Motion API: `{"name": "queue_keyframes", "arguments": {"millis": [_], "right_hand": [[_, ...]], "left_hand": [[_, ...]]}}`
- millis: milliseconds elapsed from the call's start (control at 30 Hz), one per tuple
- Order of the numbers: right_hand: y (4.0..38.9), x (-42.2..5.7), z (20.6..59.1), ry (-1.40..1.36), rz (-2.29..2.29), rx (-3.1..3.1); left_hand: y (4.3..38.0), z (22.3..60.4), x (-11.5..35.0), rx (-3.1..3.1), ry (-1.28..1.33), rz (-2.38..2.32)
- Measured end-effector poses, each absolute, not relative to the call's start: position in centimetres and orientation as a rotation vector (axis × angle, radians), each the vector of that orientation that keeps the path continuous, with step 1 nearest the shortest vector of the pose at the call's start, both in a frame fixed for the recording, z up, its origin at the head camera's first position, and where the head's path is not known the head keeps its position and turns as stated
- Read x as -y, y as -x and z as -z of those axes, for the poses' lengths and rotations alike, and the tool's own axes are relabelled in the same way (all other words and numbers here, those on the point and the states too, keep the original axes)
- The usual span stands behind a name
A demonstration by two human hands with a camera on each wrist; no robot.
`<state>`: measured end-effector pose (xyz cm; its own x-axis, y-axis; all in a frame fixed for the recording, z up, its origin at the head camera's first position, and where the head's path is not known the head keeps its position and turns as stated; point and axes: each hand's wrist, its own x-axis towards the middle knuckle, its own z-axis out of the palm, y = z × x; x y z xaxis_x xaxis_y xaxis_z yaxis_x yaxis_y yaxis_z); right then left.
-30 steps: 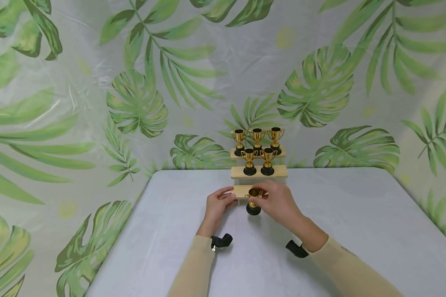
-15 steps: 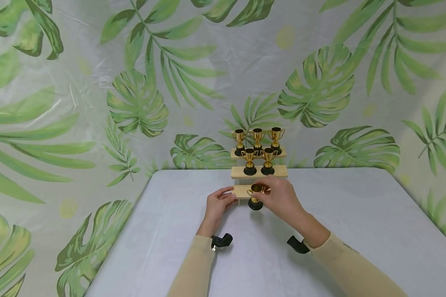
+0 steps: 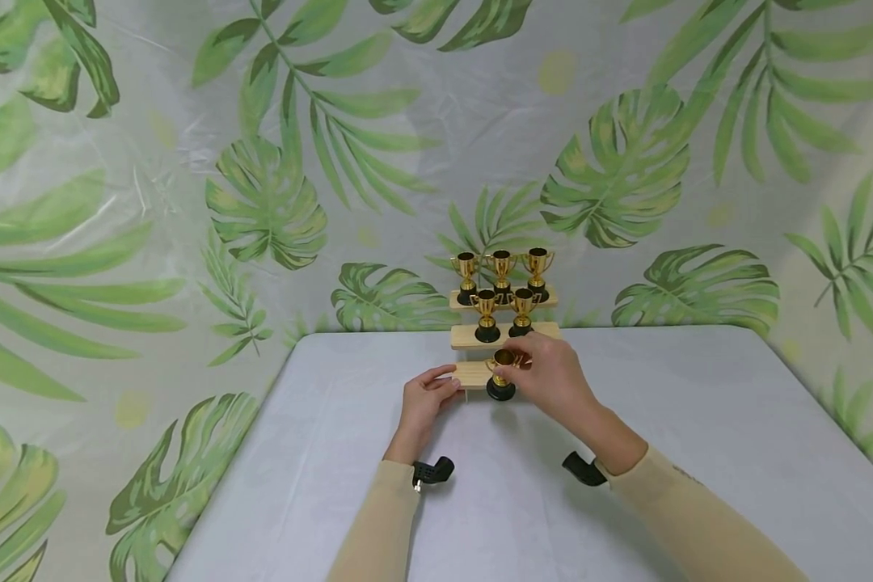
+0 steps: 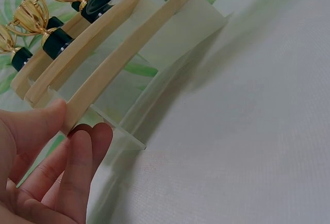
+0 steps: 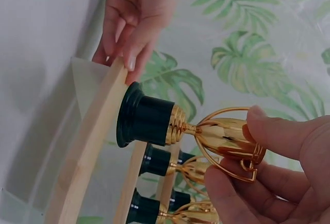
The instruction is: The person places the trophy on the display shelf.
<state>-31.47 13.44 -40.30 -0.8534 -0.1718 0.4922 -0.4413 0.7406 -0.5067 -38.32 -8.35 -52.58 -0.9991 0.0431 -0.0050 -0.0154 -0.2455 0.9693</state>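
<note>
In my right hand [image 3: 553, 380] is a small gold trophy cup [image 3: 502, 380] with a black base, pinched at its bowl by thumb and fingers. The cup is upright over the lowest wooden step [image 3: 470, 375] of a tiered stand. Its base [image 5: 147, 121] is close to that step's top face; whether they touch I cannot tell. My left hand [image 3: 423, 408] pinches the left end of the same step, thumb on top and fingers underneath, as the left wrist view shows. Two trophies [image 3: 487, 315] stand on the middle step [image 3: 468, 336], and three more [image 3: 466, 275] on the top step [image 3: 457, 300].
Clear or frosted side panels [image 4: 118, 126] support the wooden steps. The stand is near the back of a table with a white cover [image 3: 335, 420]. Behind it hangs a leaf-patterned sheet [image 3: 378, 162]. Each wrist carries a black camera mount [image 3: 434, 470].
My right hand has carried the trophy up and slightly right, from in front of the lowest step to over it. My left hand stays on the step's left end.
</note>
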Motion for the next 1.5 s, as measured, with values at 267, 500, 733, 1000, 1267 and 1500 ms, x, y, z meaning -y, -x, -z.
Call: {"name": "queue_keyframes", "arguments": {"millis": [267,500,733,1000,1267,1500], "right_hand": [[31.7,-13.6,39.9,-0.459,-0.865,2.518],[32.3,-13.8,39.6,-0.469,-0.869,2.501],[32.8,-13.9,39.5,-0.446,-0.872,2.504],[33.7,-14.2,39.6,-0.425,-0.879,2.513],[34.3,-14.2,39.6,-0.43,-0.886,2.51],[34.7,-14.3,40.0,-0.405,-0.89,2.529]], "left_hand": [[38.4,52.6,8.3,-1.893,-0.03,-2.468],[38.4,52.7,8.4,-1.894,-0.057,-2.477],[38.3,52.9,8.7,-1.91,-0.034,-2.447],[38.4,52.7,8.5,-1.906,-0.038,-2.438],[38.5,52.7,8.6,-1.896,-0.021,-2.465],[38.5,52.9,8.5,-1.902,-0.052,-2.448]]}}
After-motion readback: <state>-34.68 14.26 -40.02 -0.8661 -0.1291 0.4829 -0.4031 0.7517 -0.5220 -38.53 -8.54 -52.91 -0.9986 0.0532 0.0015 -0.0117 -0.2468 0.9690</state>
